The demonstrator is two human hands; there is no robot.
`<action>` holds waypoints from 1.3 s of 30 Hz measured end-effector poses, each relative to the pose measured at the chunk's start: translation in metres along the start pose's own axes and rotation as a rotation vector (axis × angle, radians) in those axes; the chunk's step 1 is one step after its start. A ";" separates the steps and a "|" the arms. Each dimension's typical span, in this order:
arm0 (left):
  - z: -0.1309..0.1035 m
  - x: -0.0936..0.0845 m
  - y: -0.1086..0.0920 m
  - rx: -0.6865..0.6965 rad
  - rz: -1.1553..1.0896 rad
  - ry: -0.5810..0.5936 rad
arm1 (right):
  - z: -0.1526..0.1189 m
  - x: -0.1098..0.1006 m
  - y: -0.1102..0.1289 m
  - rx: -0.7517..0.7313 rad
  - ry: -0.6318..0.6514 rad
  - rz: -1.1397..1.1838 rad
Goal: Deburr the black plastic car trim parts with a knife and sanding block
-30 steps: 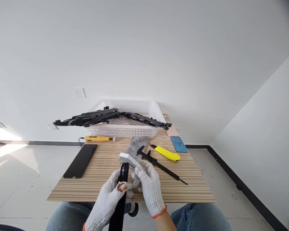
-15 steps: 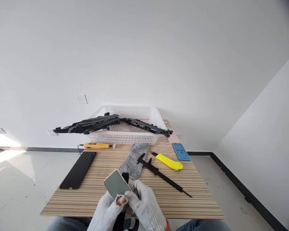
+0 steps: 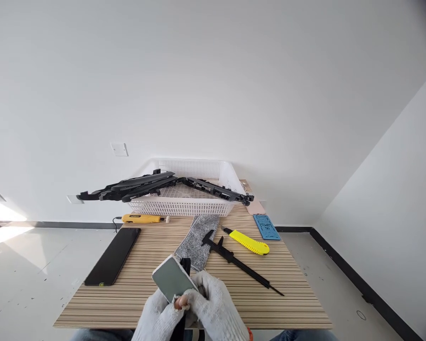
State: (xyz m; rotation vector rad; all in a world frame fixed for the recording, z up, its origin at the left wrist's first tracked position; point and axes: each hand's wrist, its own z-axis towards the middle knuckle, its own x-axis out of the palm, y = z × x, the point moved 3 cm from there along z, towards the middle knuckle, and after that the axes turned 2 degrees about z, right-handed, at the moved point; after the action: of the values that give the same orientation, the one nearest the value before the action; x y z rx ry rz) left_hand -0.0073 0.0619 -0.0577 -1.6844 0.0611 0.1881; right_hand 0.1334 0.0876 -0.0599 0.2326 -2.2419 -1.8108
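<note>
Both hands wear white knit gloves at the front edge of the table. My left hand [image 3: 160,316] grips a small flat pad [image 3: 173,278], grey-green with a white rim, its bare thumb tip showing through the glove. Pressed against the pad's lower right corner are the closed fingers of my right hand [image 3: 215,303]. A black part [image 3: 185,265] rises behind the pad and runs down between the hands; its lower portion is largely covered. Just beyond lies a grey cloth [image 3: 199,241], with a black caliper [image 3: 234,260] overlapping its right side.
A white basket [image 3: 184,207] at the back holds long black plastic parts [image 3: 145,184] jutting past its sides. A yellow cutter [image 3: 250,242], blue card [image 3: 266,227], pink item [image 3: 256,207], yellow-orange tool [image 3: 141,219] and black phone [image 3: 113,255] lie on the striped table [image 3: 102,308].
The view has shifted slightly, with the table a little lower in it. Both hands stay together at the pad, and the right fingers have shifted slightly along its lower corner.
</note>
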 end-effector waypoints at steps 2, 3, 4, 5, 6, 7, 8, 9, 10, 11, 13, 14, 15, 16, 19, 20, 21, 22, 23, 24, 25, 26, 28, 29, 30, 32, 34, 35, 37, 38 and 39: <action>0.001 -0.001 0.003 0.043 -0.009 -0.005 | -0.001 -0.004 0.001 -0.029 -0.121 -0.005; 0.003 -0.002 0.005 0.070 -0.012 0.010 | -0.001 -0.006 0.002 -0.036 -0.182 0.030; 0.004 -0.003 0.007 0.087 -0.006 0.037 | -0.001 -0.006 0.002 -0.027 -0.195 0.065; 0.005 -0.003 0.010 0.090 0.013 0.065 | -0.001 -0.005 0.002 -0.006 -0.167 0.075; 0.006 -0.004 0.012 0.082 0.037 0.088 | -0.001 -0.004 0.002 0.014 -0.111 0.061; 0.007 -0.005 0.014 0.069 0.057 0.099 | -0.001 -0.002 0.002 0.022 -0.050 0.034; 0.007 -0.006 0.016 0.061 0.069 0.101 | -0.001 -0.001 0.003 0.014 -0.025 0.011; 0.007 -0.006 0.017 0.066 0.069 0.094 | -0.002 -0.002 0.003 -0.002 -0.051 0.004; 0.007 -0.007 0.016 0.079 0.058 0.083 | -0.002 -0.004 0.004 -0.023 -0.113 0.018; 0.006 -0.007 0.015 0.094 0.041 0.074 | -0.002 -0.005 0.003 -0.031 -0.159 0.046; 0.005 -0.007 0.014 0.098 0.019 0.075 | -0.002 -0.004 0.000 0.019 -0.119 0.094; 0.005 -0.006 0.014 0.085 0.020 0.082 | -0.001 -0.003 -0.002 0.053 -0.057 0.098; 0.005 -0.006 0.014 0.070 0.022 0.085 | -0.001 -0.001 -0.003 0.069 -0.011 0.096; 0.005 -0.006 0.014 0.065 0.022 0.086 | 0.000 -0.001 -0.004 0.062 -0.016 0.093; 0.005 -0.005 0.012 0.099 0.004 0.068 | 0.001 -0.006 -0.004 -0.010 -0.174 0.084; 0.005 -0.005 0.012 0.097 0.006 0.064 | 0.001 -0.006 -0.004 -0.006 -0.158 0.070; 0.005 -0.005 0.012 0.085 0.014 0.062 | 0.002 -0.005 -0.005 0.013 -0.109 0.054; 0.005 -0.005 0.012 0.070 0.026 0.061 | 0.002 -0.003 -0.007 0.040 -0.058 0.041; 0.005 -0.005 0.012 0.062 0.037 0.060 | 0.002 -0.003 -0.008 0.066 -0.049 0.040; 0.005 -0.005 0.011 0.064 0.045 0.056 | 0.003 -0.004 -0.008 0.085 -0.082 0.052; 0.005 -0.005 0.011 0.072 0.047 0.054 | 0.003 -0.005 -0.009 0.095 -0.123 0.074; 0.005 -0.005 0.011 0.076 0.046 0.056 | 0.004 -0.006 -0.009 0.098 -0.140 0.098; 0.005 -0.005 0.011 0.064 0.039 0.064 | 0.005 -0.004 -0.009 0.111 -0.053 0.106; 0.004 -0.005 0.011 0.056 0.030 0.060 | 0.006 -0.003 -0.008 0.120 0.002 0.097; 0.004 -0.005 0.010 0.049 0.022 0.061 | 0.006 -0.003 -0.008 0.129 0.014 0.091; 0.004 -0.005 0.008 0.052 0.016 0.055 | 0.007 -0.006 -0.007 0.142 -0.077 0.108; 0.003 -0.004 0.004 0.051 0.029 0.067 | 0.006 -0.008 -0.007 0.135 -0.100 0.125; 0.002 -0.003 0.001 0.046 0.040 0.084 | 0.005 -0.007 -0.006 0.127 -0.057 0.118; 0.001 -0.002 -0.003 0.042 0.042 0.126 | 0.004 -0.006 -0.004 0.106 0.010 0.099; 0.000 -0.001 -0.006 0.047 0.033 0.154 | 0.003 -0.006 -0.003 0.093 -0.019 0.101; -0.001 -0.001 -0.008 0.055 0.020 0.173 | 0.003 -0.008 -0.002 0.081 -0.083 0.117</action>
State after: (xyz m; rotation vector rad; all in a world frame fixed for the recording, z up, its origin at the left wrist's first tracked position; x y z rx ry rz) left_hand -0.0068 0.0620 -0.0500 -1.6428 0.2107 0.0551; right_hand 0.1399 0.0918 -0.0633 0.0398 -2.3356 -1.7014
